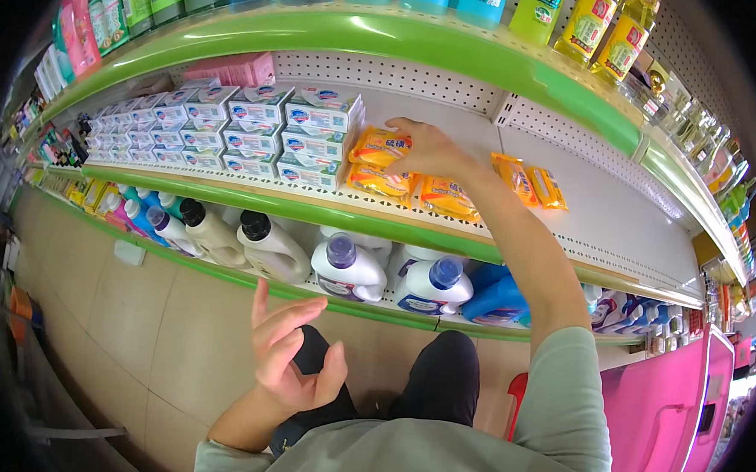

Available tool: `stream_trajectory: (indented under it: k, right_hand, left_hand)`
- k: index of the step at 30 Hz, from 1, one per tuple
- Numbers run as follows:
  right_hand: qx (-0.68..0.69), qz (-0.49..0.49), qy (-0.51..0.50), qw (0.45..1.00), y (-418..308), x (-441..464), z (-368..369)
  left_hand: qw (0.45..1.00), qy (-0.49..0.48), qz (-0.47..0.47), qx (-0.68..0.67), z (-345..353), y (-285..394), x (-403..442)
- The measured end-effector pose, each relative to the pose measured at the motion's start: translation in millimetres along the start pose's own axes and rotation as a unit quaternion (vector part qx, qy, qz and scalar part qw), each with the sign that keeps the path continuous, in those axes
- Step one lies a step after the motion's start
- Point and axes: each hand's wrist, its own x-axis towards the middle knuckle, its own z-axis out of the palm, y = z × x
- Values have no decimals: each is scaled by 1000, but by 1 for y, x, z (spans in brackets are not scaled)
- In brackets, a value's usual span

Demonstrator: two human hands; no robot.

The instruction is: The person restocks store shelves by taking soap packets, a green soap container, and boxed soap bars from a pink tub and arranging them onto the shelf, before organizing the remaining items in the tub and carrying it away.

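My right hand reaches onto the middle shelf, its fingers curved over a stack of orange soap packets beside the white soap boxes. Whether its fingertips grip the upper packet cannot be made out. More orange packets lie under and beside that hand, and a separate pair rests to the right of my wrist. My left hand is raised above my lap, palm up with its fingers apart and nothing in it.
Green-edged shelf crosses the view. Below it stand white detergent bottles and black-capped bottles. Bottles line the upper shelf. A pink case stands at the lower right, near a red object.
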Motion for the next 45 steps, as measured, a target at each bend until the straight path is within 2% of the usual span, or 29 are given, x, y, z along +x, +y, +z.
stream_trajectory:
  k: [3, 6, 10, 13, 15, 16, 19, 21, 22, 24, 25, 27, 29, 31, 33, 35, 37, 38, 40, 41, 43, 45]
  right_hand:
    - [53, 40, -39, 997, -2, -5, -9]
    - [19, 18, -56, 998, 4, -3, -14]
    - [-7, 22, 11, 1000, 17, -23, -32]
    - [-15, 50, -25, 998, 38, -47, -49]
    - [-45, 52, -113, 991, 42, -68, -49]
    - [-46, 57, -112, 991, 42, -77, -43]
    - [-114, 82, -50, 989, 49, -98, -37]
    - [-61, 66, 118, 989, 55, -113, -50]
    - [-65, 72, 121, 988, 74, -116, -58]
    - [-52, 103, 262, 958, 122, -114, -76]
    - [-55, 104, 265, 957, 125, -113, -82]
    - [-156, 290, 159, 931, 127, -111, -92]
    - [-205, 289, 149, 923, 120, -105, -79]
    - [-265, 343, 10, 901, 94, -99, -70]
    - [-282, 331, 4, 900, 86, -96, -64]
    - [-297, 319, -4, 900, 92, -94, -59]
    - [-205, 268, 50, 940, 101, -89, -53]
    - [-199, 264, 50, 942, 104, -85, -52]
    - [-99, 148, 92, 980, 100, -76, -51]
    - [-96, 145, 91, 981, 100, -68, -49]
    - [-87, 51, 58, 993, 103, -52, -43]
    - [-69, 30, 34, 997, 105, -41, -36]
  left_hand:
    - [998, -56, -32, 14, -4, -2, -9]
    - [996, -75, -40, 28, -3, -5, -17]
    - [991, -108, -62, 48, -2, -11, -27]
    - [989, -119, -73, 54, 0, -17, -36]
    - [988, -121, -78, 53, 4, -20, -38]
    - [986, -133, -83, 50, 7, -21, -39]
    - [984, -155, -77, 40, 20, -21, -32]
    - [984, -164, -66, 30, 34, -24, -20]
    - [979, -196, -47, 26, 43, -26, -10]
    - [968, -247, -7, 27, 63, -31, 16]
    - [969, -246, -5, 25, 78, -37, 26]
    - [961, -262, 74, 51, 110, -55, 42]
    - [957, -263, 93, 77, 137, -63, 64]
    - [951, -268, 108, 107, 155, -72, 78]
    - [927, -329, 110, 144, 165, -78, 81]
    - [920, -347, 92, 156, 167, -76, 74]
    - [910, -368, 76, 173, 166, -71, 65]
    - [917, -355, 80, 164, 164, -65, 57]
    - [920, -348, 76, 161, 161, -52, 45]
    - [919, -349, 75, 165, 162, -48, 42]
    - [931, -324, 83, 145, 163, -41, 39]
    - [930, -328, 73, 150, 165, -41, 37]
